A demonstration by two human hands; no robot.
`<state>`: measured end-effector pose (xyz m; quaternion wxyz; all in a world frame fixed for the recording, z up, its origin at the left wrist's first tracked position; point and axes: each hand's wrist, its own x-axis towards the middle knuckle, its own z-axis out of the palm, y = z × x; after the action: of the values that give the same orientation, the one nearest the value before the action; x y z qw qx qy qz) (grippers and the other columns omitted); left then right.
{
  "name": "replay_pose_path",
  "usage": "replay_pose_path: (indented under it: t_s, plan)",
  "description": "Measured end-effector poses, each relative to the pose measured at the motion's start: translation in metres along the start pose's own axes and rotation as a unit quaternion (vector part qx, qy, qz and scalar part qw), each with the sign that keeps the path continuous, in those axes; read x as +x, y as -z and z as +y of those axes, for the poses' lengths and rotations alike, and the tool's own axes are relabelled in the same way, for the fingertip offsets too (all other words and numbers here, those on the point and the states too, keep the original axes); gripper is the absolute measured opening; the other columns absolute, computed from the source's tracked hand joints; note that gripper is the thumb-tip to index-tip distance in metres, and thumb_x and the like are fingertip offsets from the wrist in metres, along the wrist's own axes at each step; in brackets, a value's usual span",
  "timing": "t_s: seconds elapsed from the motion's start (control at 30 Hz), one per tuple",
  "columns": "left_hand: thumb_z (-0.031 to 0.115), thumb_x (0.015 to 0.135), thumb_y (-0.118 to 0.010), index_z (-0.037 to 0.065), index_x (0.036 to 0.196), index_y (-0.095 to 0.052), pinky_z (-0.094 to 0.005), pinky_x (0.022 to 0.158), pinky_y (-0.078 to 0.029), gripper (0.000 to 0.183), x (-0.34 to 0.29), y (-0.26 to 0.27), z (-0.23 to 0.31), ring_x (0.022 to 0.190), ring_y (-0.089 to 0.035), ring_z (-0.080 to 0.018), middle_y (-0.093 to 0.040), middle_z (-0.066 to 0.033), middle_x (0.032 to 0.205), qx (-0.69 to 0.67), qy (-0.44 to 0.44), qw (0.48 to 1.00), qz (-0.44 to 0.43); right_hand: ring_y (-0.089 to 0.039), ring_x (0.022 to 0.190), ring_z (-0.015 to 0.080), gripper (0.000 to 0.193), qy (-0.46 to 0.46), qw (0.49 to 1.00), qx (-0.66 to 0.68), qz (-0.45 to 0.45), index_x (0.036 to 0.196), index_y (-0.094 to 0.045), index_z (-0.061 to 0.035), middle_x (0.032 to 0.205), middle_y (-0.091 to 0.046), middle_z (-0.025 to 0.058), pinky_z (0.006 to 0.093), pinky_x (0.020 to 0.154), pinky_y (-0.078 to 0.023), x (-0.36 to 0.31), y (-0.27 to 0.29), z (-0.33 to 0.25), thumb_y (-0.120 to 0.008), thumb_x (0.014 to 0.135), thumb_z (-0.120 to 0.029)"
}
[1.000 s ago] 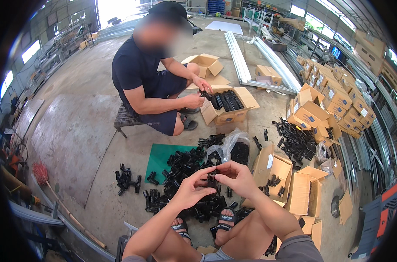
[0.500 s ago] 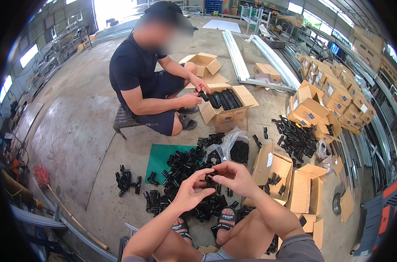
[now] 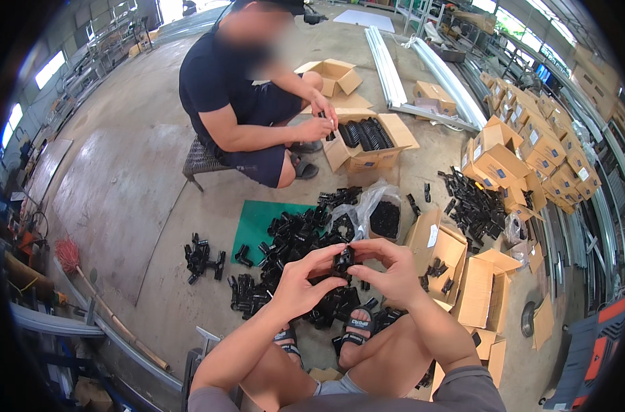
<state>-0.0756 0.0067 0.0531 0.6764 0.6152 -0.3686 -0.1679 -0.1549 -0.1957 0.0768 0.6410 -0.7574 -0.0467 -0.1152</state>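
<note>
Over the pile, my left hand (image 3: 304, 280) and my right hand (image 3: 389, 273) face each other, both closed on one glossy black pipe fitting (image 3: 343, 259). Fingertips and thumbs pinch it from either side, so part of it is hidden. Below and beyond lies a heap of similar black fittings (image 3: 285, 237), partly on a green sheet (image 3: 247, 218). A clear plastic bag (image 3: 369, 204) of small black pieces (image 3: 385, 220) stands behind my right hand.
Across from me a seated co-worker (image 3: 223, 103) handles a black piece over a carton (image 3: 374, 161) of stacked black parts. Open cartons (image 3: 474, 295) stand at my right, near another black heap (image 3: 474, 206). A red broom (image 3: 68, 255) lies at left.
My hands have turned the fitting so that more of it shows, and they stay together. The whole view has shifted slightly. The co-worker's hands have drawn closer together near the carton.
</note>
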Motion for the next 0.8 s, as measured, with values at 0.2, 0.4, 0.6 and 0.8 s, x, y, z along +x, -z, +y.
replay_pose_path:
  t_s: [0.2, 0.4, 0.6, 0.8]
  plan:
    - [-0.008, 0.081, -0.079, 0.004, 0.141, -0.054, -0.0354, 0.091, -0.058, 0.066, -0.005, 0.000, 0.001, 0.103, -0.072, -0.0191, -0.072, -0.0146, 0.116, 0.059, -0.057, 0.997, 0.015, -0.072, 0.097, 0.0186, 0.042, 0.055, 0.998, -0.021, 0.015, 0.122, -0.069, 0.0008, 0.111, -0.074, 0.0139, 0.0312, 0.086, -0.057, -0.001, -0.003, 0.001, -0.081, 0.082, -0.005]
    - [-0.006, 0.083, -0.077, 0.005, 0.141, -0.057, -0.0355, 0.094, -0.059, 0.062, -0.005, 0.001, 0.009, 0.110, -0.070, -0.0206, -0.069, -0.0132, 0.125, 0.062, -0.042, 0.997, 0.009, -0.069, 0.102, 0.0195, 0.043, 0.064, 0.996, -0.057, 0.003, 0.122, -0.069, 0.0032, 0.118, -0.071, 0.0156, 0.0320, 0.090, -0.055, -0.004, -0.004, -0.006, -0.079, 0.080, 0.006]
    - [-0.006, 0.083, -0.077, 0.005, 0.141, -0.057, -0.0357, 0.094, -0.058, 0.062, -0.007, 0.000, 0.007, 0.110, -0.070, -0.0204, -0.069, -0.0145, 0.123, 0.046, -0.039, 0.998, 0.002, -0.073, 0.089, 0.0204, 0.039, 0.088, 0.993, -0.070, 0.024, 0.118, -0.072, 0.0004, 0.108, -0.074, 0.0156, 0.0300, 0.079, -0.057, 0.000, -0.006, -0.004, -0.082, 0.081, -0.006]
    - [-0.005, 0.085, -0.076, 0.007, 0.146, -0.051, -0.0342, 0.094, -0.057, 0.067, -0.007, -0.005, 0.005, 0.107, -0.069, -0.0163, -0.071, -0.0121, 0.121, -0.096, 0.067, 0.993, 0.012, -0.071, 0.089, 0.0147, 0.037, 0.030, 0.998, -0.047, 0.040, 0.120, -0.070, 0.0007, 0.100, -0.075, 0.0108, 0.0286, 0.079, -0.056, 0.000, -0.016, -0.006, -0.080, 0.084, -0.006]
